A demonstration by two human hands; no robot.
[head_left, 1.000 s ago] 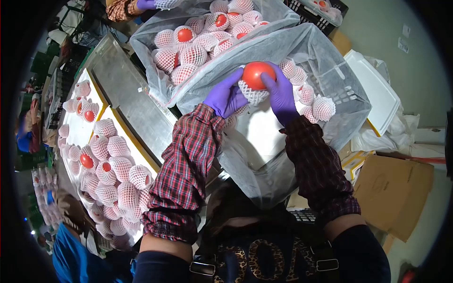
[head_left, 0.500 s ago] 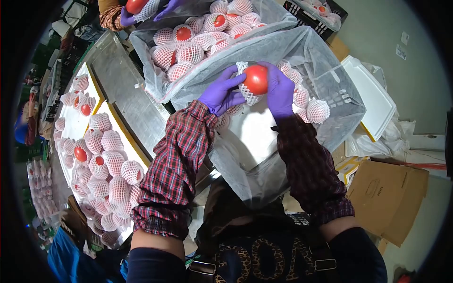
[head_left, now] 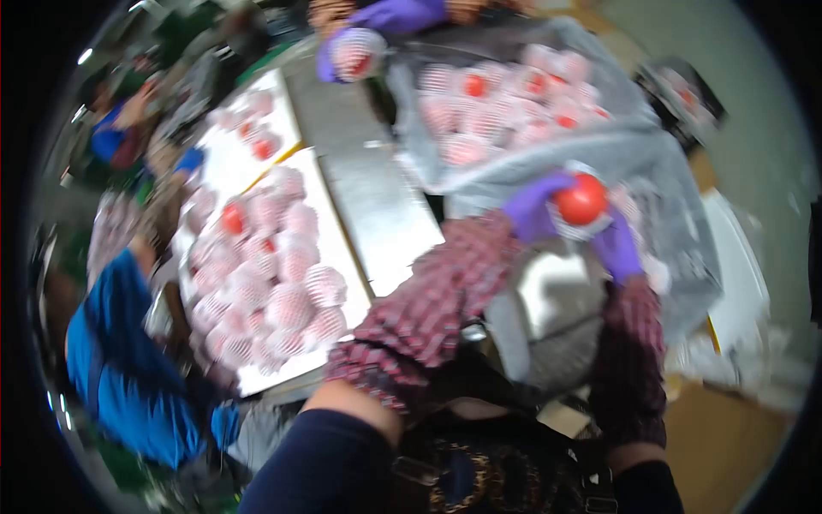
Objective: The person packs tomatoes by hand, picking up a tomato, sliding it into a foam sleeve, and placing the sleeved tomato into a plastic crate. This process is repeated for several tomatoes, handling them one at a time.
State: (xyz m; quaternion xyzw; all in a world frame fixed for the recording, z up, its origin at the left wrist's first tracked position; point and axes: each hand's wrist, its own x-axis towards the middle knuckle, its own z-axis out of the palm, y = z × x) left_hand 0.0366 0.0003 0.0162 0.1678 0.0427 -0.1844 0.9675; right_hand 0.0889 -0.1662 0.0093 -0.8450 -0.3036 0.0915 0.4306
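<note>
A round red tomato [head_left: 581, 200] sits between my two purple-gloved hands, partly inside a white foam net [head_left: 575, 230]. My left hand [head_left: 533, 212] grips it from the left, thumb side near the top. On the other side my right hand [head_left: 618, 244] closes against the net and tomato; its fingertips are blurred. Beneath them is a crate with a translucent grey liner [head_left: 685, 257], where net-wrapped tomatoes [head_left: 629, 210] lie along the right side. The whole view is smeared by motion.
Behind stands a second lined crate of wrapped tomatoes [head_left: 488, 111]. Many more wrapped tomatoes [head_left: 265, 274] cover a white tray on my left, beside a metal table [head_left: 360, 163]. A co-worker's gloved hand [head_left: 342, 56] holds a wrapped tomato. A cardboard box [head_left: 719, 445] is lower right.
My view has swung left, so everything sits farther right and lower in it. The tomato stays between my hands. The co-worker's hands now hold a tomato more fully covered by net.
</note>
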